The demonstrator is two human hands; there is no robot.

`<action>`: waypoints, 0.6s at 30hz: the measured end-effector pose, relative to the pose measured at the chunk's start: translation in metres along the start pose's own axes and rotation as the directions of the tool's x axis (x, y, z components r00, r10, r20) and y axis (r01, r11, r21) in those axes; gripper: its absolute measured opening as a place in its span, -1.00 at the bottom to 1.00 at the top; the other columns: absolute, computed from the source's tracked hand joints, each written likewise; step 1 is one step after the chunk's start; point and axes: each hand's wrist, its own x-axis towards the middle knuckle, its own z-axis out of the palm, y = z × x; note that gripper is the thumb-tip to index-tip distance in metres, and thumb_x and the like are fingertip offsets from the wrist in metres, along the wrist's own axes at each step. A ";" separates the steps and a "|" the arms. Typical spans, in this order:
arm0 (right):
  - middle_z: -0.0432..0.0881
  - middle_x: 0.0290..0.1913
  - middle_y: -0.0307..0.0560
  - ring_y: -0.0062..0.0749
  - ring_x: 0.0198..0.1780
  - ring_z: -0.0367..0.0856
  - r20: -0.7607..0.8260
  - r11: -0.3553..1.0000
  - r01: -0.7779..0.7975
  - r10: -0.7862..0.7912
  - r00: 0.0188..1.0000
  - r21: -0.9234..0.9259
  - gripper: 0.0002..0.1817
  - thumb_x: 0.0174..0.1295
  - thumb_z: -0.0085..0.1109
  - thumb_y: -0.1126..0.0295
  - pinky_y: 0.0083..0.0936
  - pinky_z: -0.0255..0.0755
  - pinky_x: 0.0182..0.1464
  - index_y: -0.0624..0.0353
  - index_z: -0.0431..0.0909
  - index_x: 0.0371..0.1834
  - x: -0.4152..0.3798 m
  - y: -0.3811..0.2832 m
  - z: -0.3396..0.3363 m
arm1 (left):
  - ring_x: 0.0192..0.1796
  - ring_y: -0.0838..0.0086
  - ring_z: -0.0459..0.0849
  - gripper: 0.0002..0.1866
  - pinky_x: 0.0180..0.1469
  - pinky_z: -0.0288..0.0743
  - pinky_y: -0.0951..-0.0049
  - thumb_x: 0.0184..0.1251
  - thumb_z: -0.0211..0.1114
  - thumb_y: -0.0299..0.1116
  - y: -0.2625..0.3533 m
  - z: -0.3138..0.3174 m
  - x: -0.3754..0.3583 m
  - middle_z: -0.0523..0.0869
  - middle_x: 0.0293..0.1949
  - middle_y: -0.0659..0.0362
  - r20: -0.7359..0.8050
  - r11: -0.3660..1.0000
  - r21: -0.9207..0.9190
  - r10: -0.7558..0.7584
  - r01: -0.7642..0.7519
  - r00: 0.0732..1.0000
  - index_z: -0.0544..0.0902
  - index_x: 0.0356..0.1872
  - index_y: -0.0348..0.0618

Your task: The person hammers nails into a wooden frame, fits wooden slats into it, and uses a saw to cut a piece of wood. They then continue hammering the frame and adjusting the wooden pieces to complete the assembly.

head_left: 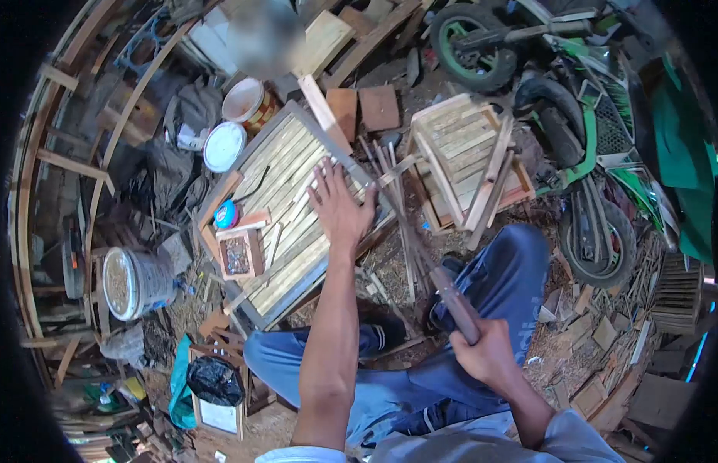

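Observation:
My left hand lies with fingers spread on a slatted wooden panel that has a grey frame. It presses near the panel's right corner. My right hand is wrapped round the brown wooden handle of a long tool. The tool's far end reaches up toward the panel's right corner, where its shape is hard to make out. On the panel stand a small wooden box of nails or screws, a blue and pink round container and a thin dark bent rod.
Slatted wooden frames lie right of the panel. A green small motorcycle is at the upper right. White buckets stand at the left. A black bag lies lower left. Wood scraps cover the ground at right.

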 end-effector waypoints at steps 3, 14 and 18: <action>0.56 -0.51 0.35 0.17 -0.35 0.64 -0.118 0.990 0.140 -0.142 0.983 -0.028 -0.71 0.02 0.19 0.35 -0.17 0.52 -0.30 0.31 0.64 -0.23 0.033 -0.013 0.014 | 0.55 0.15 -0.12 -0.24 0.50 -0.28 -0.01 0.22 0.19 0.03 -0.002 0.001 0.001 0.04 0.50 0.05 -0.035 1.000 -0.006 0.020 -0.020 0.999 0.23 0.36 -0.19; 0.62 -0.41 0.30 0.18 -0.32 0.64 0.023 0.999 0.008 -0.007 1.000 -0.050 -0.71 0.04 0.19 0.31 -0.12 0.56 -0.21 0.30 0.63 -0.24 0.008 0.010 0.002 | 0.55 0.13 -0.11 -0.24 0.49 -0.27 -0.05 0.20 0.23 0.00 -0.002 0.000 0.001 0.06 0.50 0.07 -0.020 1.000 -0.013 0.016 -0.016 1.000 0.24 0.35 -0.19; 0.61 -0.47 0.33 0.19 -0.34 0.64 -0.102 0.991 0.137 -0.137 0.985 -0.013 -0.72 0.05 0.20 0.30 -0.11 0.56 -0.20 0.35 0.63 -0.37 0.041 -0.011 0.013 | 0.55 0.13 -0.12 -0.23 0.50 -0.27 -0.01 0.21 0.21 0.02 -0.002 0.001 0.000 0.05 0.50 0.06 -0.018 1.000 -0.017 0.018 -0.019 1.000 0.23 0.35 -0.20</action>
